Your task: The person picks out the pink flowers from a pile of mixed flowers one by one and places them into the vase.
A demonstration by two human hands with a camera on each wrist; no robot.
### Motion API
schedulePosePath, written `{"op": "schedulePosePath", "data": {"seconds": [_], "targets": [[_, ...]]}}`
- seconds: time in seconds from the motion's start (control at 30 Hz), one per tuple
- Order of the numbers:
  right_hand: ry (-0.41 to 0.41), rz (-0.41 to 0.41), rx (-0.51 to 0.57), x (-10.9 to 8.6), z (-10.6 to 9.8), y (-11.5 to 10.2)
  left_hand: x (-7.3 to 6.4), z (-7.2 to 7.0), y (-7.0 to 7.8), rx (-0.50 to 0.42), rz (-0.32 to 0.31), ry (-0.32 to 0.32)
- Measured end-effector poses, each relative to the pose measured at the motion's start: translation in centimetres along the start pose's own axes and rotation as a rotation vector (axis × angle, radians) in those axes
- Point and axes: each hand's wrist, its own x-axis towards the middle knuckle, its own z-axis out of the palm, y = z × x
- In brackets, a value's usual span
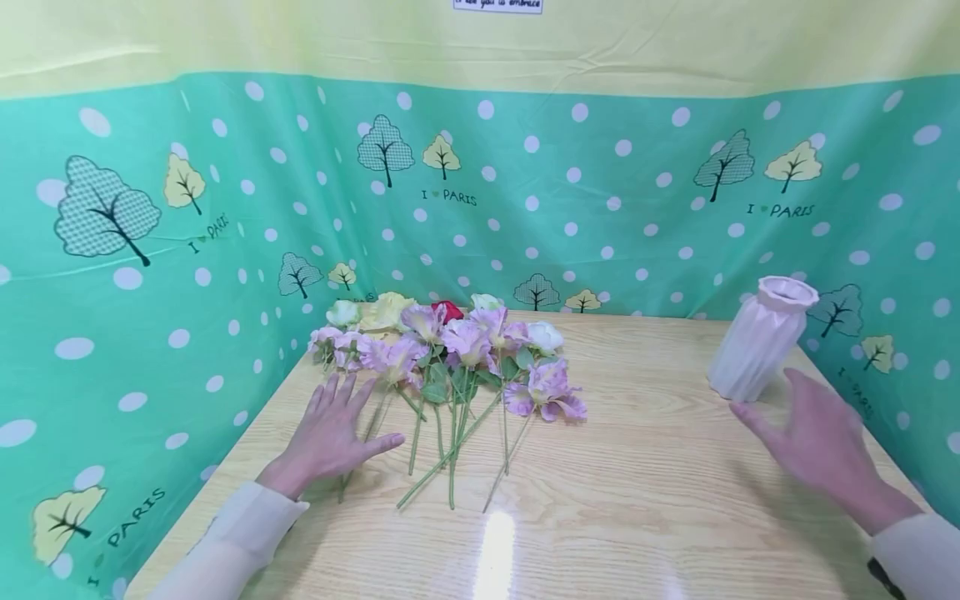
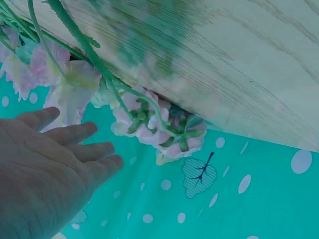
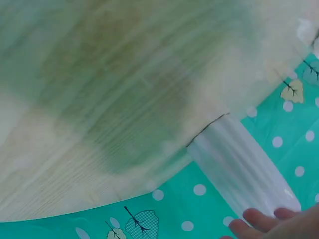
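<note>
Artificial flowers (image 1: 467, 342) lie in a loose bunch left of the table's middle, their blooms toward the back and their green stems (image 1: 453, 450) toward the front. My left hand (image 1: 330, 433), fingers spread and straight, is over the stems at the bunch's left side. In the left wrist view its fingers are near pink blooms (image 2: 142, 117); I cannot tell whether they touch. A pale ribbed vase (image 1: 757, 342) stands upright at the right rear. My right hand (image 1: 821, 446) is just in front of it, thumb apart from the fingers, holding nothing. The right wrist view shows fingertips near the vase (image 3: 244, 164).
The wooden table (image 1: 637, 483) has a bright light reflection near its front. A green dotted curtain (image 1: 570, 200) with printed trees hangs behind and along both sides, close to the flowers at the left and the vase at the right.
</note>
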Motion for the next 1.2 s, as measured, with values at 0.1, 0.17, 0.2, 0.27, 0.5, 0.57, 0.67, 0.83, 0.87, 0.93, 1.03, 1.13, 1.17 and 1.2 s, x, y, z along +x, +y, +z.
{"op": "schedulePosePath", "data": {"seconds": [0.1,0.17,0.2,0.27,0.5,0.57,0.67,0.83,0.87,0.93,1.03,1.13,1.17,1.2], "targets": [[0.001,0.118,0.057,0.9,-0.5,-0.1,0.0,0.0,0.0,-0.001,0.002,0.005],[0.002,0.187,0.11,1.5,-0.8,-0.1,0.0,0.1,0.0,-0.006,0.001,0.008],[0.003,0.215,0.139,1.8,-1.0,-0.1,0.0,0.1,0.0,-0.008,0.001,0.008],[0.007,0.263,0.189,2.5,-1.3,-0.2,0.0,0.2,0.0,-0.012,0.002,0.008],[-0.021,0.419,0.29,5.1,-2.2,-0.5,0.0,0.4,-0.2,0.0,0.006,0.011],[-0.032,0.448,0.301,5.6,-2.4,-0.6,0.0,0.4,-0.2,-0.004,0.006,0.011],[-0.047,0.476,0.325,6.3,-2.5,-0.6,0.0,0.4,-0.2,-0.012,0.002,0.006],[-0.054,0.51,0.334,7.1,-2.7,-0.5,0.0,0.4,-0.1,-0.024,0.001,0.001],[-0.056,0.517,0.336,7.3,-2.7,-0.5,0.0,0.4,-0.1,-0.025,0.0,0.002],[-0.06,0.525,0.337,7.5,-2.7,-0.4,0.0,0.3,-0.1,-0.023,0.001,0.004],[-0.067,0.531,0.341,7.8,-2.8,-0.4,0.0,0.2,-0.1,-0.018,-0.004,0.002],[-0.076,0.538,0.346,8.2,-2.8,-0.3,-0.1,0.1,0.0,-0.013,-0.007,-0.002],[-0.077,0.537,0.353,8.3,-2.7,-0.2,-0.1,0.0,0.0,-0.011,-0.008,-0.003],[-0.075,0.535,0.358,8.4,-2.6,-0.2,-0.1,0.0,0.0,-0.009,-0.008,-0.003]]}}
